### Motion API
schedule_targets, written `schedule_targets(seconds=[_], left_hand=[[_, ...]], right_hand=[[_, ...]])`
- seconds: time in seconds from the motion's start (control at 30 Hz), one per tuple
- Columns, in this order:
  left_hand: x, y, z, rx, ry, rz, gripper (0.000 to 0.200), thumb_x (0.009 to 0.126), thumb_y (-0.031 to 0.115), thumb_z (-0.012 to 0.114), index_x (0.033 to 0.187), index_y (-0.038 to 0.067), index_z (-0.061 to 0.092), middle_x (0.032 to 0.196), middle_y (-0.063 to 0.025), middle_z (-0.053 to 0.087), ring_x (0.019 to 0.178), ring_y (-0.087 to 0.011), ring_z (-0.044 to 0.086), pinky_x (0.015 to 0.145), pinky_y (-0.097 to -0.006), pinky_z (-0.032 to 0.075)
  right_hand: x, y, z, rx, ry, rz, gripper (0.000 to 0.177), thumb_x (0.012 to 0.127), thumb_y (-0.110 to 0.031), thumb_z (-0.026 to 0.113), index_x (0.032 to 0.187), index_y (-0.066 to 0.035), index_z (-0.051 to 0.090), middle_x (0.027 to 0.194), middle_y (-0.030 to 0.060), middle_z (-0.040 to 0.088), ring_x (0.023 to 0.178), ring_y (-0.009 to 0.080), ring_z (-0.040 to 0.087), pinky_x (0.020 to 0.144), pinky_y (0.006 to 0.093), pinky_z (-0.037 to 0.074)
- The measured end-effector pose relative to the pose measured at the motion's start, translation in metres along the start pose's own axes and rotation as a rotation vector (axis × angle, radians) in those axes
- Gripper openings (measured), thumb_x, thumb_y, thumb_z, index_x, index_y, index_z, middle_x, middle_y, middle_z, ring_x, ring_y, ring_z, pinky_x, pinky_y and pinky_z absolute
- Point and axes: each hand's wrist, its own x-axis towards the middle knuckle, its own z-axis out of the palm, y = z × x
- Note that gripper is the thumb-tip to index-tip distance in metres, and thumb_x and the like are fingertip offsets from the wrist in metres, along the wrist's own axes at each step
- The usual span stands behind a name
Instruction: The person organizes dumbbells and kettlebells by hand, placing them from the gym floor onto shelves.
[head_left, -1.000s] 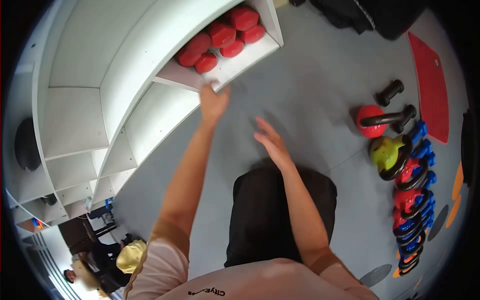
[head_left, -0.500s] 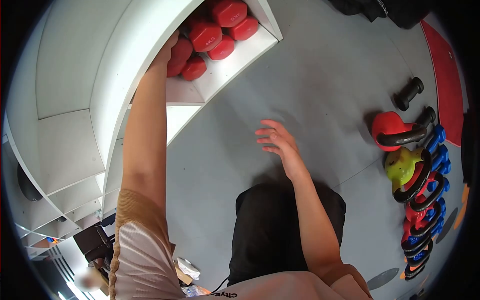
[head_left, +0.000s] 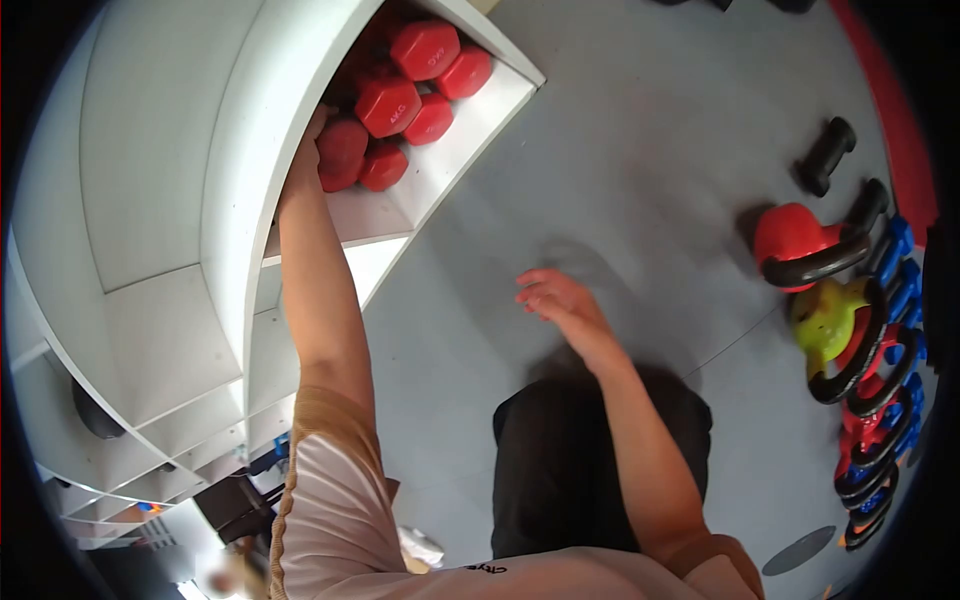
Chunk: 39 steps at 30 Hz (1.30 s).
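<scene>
My left hand (head_left: 314, 132) reaches deep into a white shelf compartment, beside the near head of a red dumbbell (head_left: 342, 152). Its fingers are hidden behind the shelf edge and the dumbbell, so its grip does not show. Several more red hex dumbbells are stacked there, among them one marked 4KG (head_left: 388, 107), another on top (head_left: 425, 50) and a smaller one (head_left: 383, 167) at the front. Over the grey floor, my right hand (head_left: 565, 308) hangs in the air with loosely bent fingers and nothing in it.
The curved white shelf unit (head_left: 150, 320) runs down the left side. To the right, a red kettlebell (head_left: 795, 240), a yellow-green kettlebell (head_left: 825, 320), a black dumbbell (head_left: 828, 157) and several blue dumbbells (head_left: 890, 250) stand on the floor. A red mat (head_left: 895, 130) lies beyond.
The view has shifted, so the shelf and floor weights sit differently in it. My left hand stays by the same dumbbell. My right hand's fingers have drawn slightly closer together.
</scene>
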Motion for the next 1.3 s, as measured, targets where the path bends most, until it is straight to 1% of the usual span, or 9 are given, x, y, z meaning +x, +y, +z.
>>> schedule_targets(seconds=[0.27,0.3,0.47,0.57,0.77,0.83,0.9,1.0,1.3], left_hand=[[-0.007,-0.028,0.006,-0.102,0.09,-0.327,0.047,0.081,0.009,0.063,0.126,-0.002,0.052,0.132,-0.0174,0.051,0.126,-0.0303,0.045,0.107,-0.0362,0.033],[-0.008,-0.028,-0.012,-0.058,-0.099,-0.534,0.066,0.082,0.017,0.068,0.137,-0.005,0.038,0.144,-0.0223,0.038,0.129,-0.029,0.043,0.103,-0.0366,0.037],[-0.097,-0.021,0.007,-0.049,0.152,0.091,0.062,0.084,0.004,0.062,0.134,-0.002,0.026,0.127,-0.024,0.044,0.119,-0.0337,0.046,0.102,-0.0383,0.035],[-0.155,0.039,-0.011,-0.501,-0.171,-0.116,0.06,0.085,-0.003,0.062,0.126,0.014,0.021,0.118,-0.0228,0.046,0.104,-0.0211,0.054,0.088,-0.0325,0.045],[-0.234,0.141,0.003,-0.675,-0.623,-0.162,0.06,0.086,-0.008,0.054,0.128,0.014,0.016,0.108,-0.0154,0.056,0.093,-0.0173,0.057,0.086,-0.0318,0.045],[-0.243,0.162,0.015,-0.799,-0.628,-0.142,0.053,0.084,-0.008,0.053,0.129,0.009,0.03,0.11,-0.0165,0.06,0.102,-0.0208,0.06,0.095,-0.0346,0.042],[-0.23,0.186,0.001,-0.219,-0.571,0.442,0.04,0.081,-0.008,0.051,0.119,0.002,0.051,0.116,-0.0177,0.062,0.115,-0.0253,0.057,0.104,-0.0375,0.036],[-0.193,0.194,-0.02,-0.462,-0.408,0.229,0.032,0.078,-0.007,0.051,0.107,-0.001,0.062,0.115,-0.0163,0.064,0.121,-0.0266,0.054,0.107,-0.0386,0.033],[-0.128,0.087,-0.032,-0.217,-0.291,-0.023,0.027,0.082,0.004,0.059,0.108,-0.001,0.063,0.105,-0.0131,0.067,0.104,-0.0216,0.062,0.094,-0.0313,0.044]], right_hand=[[0.009,-0.003,-0.006,-0.04,0.063,0.026,0.03,0.085,-0.026,0.061,0.111,-0.011,0.061,0.099,0.0065,0.062,0.089,0.0155,0.057,0.084,0.0314,0.044],[0.009,-0.004,-0.006,-0.044,0.054,0.035,0.03,0.085,-0.026,0.061,0.11,-0.01,0.061,0.098,0.0062,0.062,0.088,0.0154,0.057,0.083,0.0312,0.044],[0.008,-0.004,-0.005,-0.05,0.051,0.03,0.028,0.085,-0.026,0.061,0.109,-0.01,0.062,0.097,0.0049,0.063,0.085,0.0139,0.057,0.079,0.0295,0.044],[0.013,0.004,-0.005,0.032,0.042,-0.082,0.029,0.089,-0.025,0.058,0.114,-0.009,0.06,0.105,0.0053,0.063,0.099,0.0153,0.057,0.088,0.0305,0.043],[0.0,-0.011,-0.002,0.288,0.088,-0.169,0.041,0.09,-0.025,0.06,0.125,-0.006,0.054,0.117,0.0077,0.059,0.114,0.0169,0.053,0.099,0.034,0.039],[-0.002,-0.009,-0.011,0.339,0.146,-0.205,0.046,0.086,-0.031,0.065,0.123,-0.005,0.055,0.118,0.0088,0.059,0.106,0.0174,0.057,0.094,0.0292,0.043],[-0.009,-0.008,-0.034,0.274,0.185,-0.145,0.048,0.085,-0.032,0.064,0.124,-0.008,0.051,0.114,0.0101,0.059,0.106,0.0197,0.057,0.086,0.0361,0.048],[-0.013,-0.024,-0.046,0.712,0.374,-0.149,0.036,0.084,-0.028,0.062,0.112,-0.008,0.052,0.111,0.0115,0.061,0.096,0.0228,0.06,0.071,0.0396,0.052],[-0.023,-0.089,-0.11,0.139,0.656,-0.379,0.027,0.08,-0.012,0.064,0.103,-0.001,0.055,0.093,0.0101,0.066,0.089,0.016,0.063,0.084,0.0326,0.049]])
